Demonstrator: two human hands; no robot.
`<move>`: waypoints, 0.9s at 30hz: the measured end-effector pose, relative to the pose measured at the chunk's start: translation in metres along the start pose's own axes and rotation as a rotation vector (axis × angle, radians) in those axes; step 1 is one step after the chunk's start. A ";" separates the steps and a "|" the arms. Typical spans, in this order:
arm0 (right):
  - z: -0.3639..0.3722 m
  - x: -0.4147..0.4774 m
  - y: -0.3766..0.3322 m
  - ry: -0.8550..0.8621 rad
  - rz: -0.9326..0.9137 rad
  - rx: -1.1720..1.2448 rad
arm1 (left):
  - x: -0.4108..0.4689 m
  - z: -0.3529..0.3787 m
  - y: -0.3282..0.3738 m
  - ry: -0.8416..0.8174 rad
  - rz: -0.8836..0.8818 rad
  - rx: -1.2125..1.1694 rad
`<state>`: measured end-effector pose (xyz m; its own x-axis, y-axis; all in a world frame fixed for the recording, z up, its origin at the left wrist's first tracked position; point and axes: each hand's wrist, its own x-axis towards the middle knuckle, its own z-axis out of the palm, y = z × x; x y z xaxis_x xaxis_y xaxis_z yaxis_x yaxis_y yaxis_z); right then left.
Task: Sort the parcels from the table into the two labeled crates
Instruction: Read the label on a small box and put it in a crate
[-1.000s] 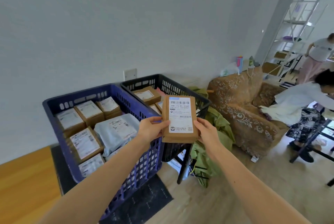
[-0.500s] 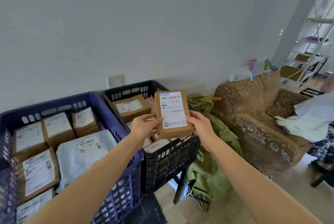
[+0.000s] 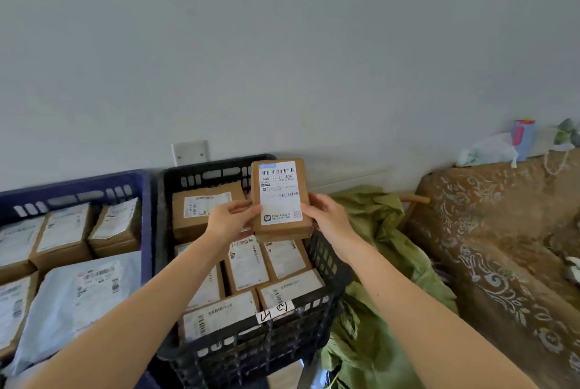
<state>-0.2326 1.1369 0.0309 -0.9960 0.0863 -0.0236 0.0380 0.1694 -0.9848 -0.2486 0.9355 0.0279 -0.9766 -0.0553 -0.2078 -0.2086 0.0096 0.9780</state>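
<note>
A small brown cardboard parcel (image 3: 279,197) with a white shipping label is held upright above the black crate (image 3: 216,172). My left hand (image 3: 230,220) grips its left edge and my right hand (image 3: 326,216) grips its right edge. The black crate holds several labelled brown boxes and has a handwritten tag (image 3: 275,310) on its front rim. To its left stands the blue crate (image 3: 75,189), filled with brown boxes and a grey poly mailer (image 3: 78,294).
A green cloth (image 3: 376,231) is heaped right of the black crate. A patterned brown sofa (image 3: 502,247) fills the right side, with a plastic bag (image 3: 489,150) and a blue bottle (image 3: 522,139) on its back. A wall socket (image 3: 190,151) sits behind the crates.
The view has swung left and closer to the crates. The parcel, still held in both hands, now hangs over the black crate, whose contents are in fuller view.
</note>
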 end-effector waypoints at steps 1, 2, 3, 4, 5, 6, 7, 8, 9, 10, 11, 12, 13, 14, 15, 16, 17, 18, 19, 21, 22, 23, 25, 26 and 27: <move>0.000 0.005 0.000 -0.004 -0.011 -0.007 | 0.004 0.001 0.000 0.003 -0.001 0.009; 0.000 0.015 0.001 -0.016 -0.012 -0.008 | 0.011 0.002 -0.001 0.010 -0.003 0.019; -0.001 0.024 0.003 -0.026 -0.012 -0.012 | 0.018 0.003 -0.003 0.017 -0.006 0.026; 0.000 0.033 0.006 -0.035 -0.012 -0.026 | 0.025 0.004 -0.005 0.025 -0.012 0.025; 0.001 0.042 0.007 -0.044 -0.016 -0.042 | 0.033 0.005 -0.007 0.032 -0.018 0.016; 0.003 0.050 0.009 -0.049 -0.020 -0.057 | 0.040 0.005 -0.008 0.036 -0.022 0.005; 0.006 0.059 0.011 -0.051 -0.022 -0.065 | 0.048 0.005 -0.009 0.038 -0.028 -0.005; 0.009 0.067 0.012 -0.050 -0.023 -0.075 | 0.057 0.004 -0.009 0.043 -0.038 -0.014; 0.012 0.073 0.013 -0.047 -0.027 -0.091 | 0.065 0.004 -0.010 0.050 -0.051 -0.029; 0.015 0.080 0.013 -0.045 -0.033 -0.112 | 0.074 0.004 -0.011 0.056 -0.063 -0.041; 0.018 0.088 0.013 -0.044 -0.038 -0.137 | 0.083 0.003 -0.012 0.056 -0.076 -0.055; 0.021 0.094 0.012 -0.041 -0.044 -0.167 | 0.091 0.003 -0.013 0.058 -0.092 -0.071; 0.023 0.104 0.013 -0.042 -0.049 -0.201 | 0.101 0.003 -0.015 0.056 -0.110 -0.085; 0.025 0.108 0.012 -0.046 -0.056 -0.229 | 0.106 0.003 -0.016 0.059 -0.118 -0.083; 0.028 0.114 0.011 -0.055 -0.061 -0.256 | 0.113 0.003 -0.018 0.060 -0.125 -0.074; 0.031 0.121 0.011 -0.068 -0.061 -0.287 | 0.120 0.002 -0.019 0.065 -0.133 -0.068; 0.034 0.127 0.010 -0.078 -0.061 -0.324 | 0.127 0.001 -0.021 0.070 -0.141 -0.067; 0.037 0.133 0.009 -0.087 -0.061 -0.359 | 0.133 -0.001 -0.022 0.075 -0.146 -0.069; 0.039 0.139 0.008 -0.097 -0.059 -0.391 | 0.137 -0.003 -0.022 0.078 -0.151 -0.070; 0.044 0.150 0.006 -0.115 -0.053 -0.438 | 0.145 -0.007 -0.023 0.078 -0.154 -0.062; 0.046 0.154 0.006 -0.123 -0.050 -0.456 | 0.148 -0.008 -0.024 0.073 -0.157 -0.059; 0.048 0.158 0.006 -0.132 -0.046 -0.472 | 0.150 -0.010 -0.024 0.067 -0.164 -0.060; 0.051 0.163 0.007 -0.141 -0.041 -0.497 | 0.153 -0.012 -0.026 0.054 -0.186 -0.060; 0.052 0.166 0.008 -0.146 -0.039 -0.511 | 0.153 -0.013 -0.028 0.053 -0.198 -0.058; 0.054 0.167 0.009 -0.151 -0.036 -0.529 | 0.154 -0.014 -0.030 0.057 -0.206 -0.052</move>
<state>-0.4028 1.1002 0.0089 -0.9965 -0.0641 -0.0545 0.0004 0.6436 -0.7654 -0.3923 0.9130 -0.0332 -0.9086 -0.1072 -0.4036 -0.3994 -0.0592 0.9149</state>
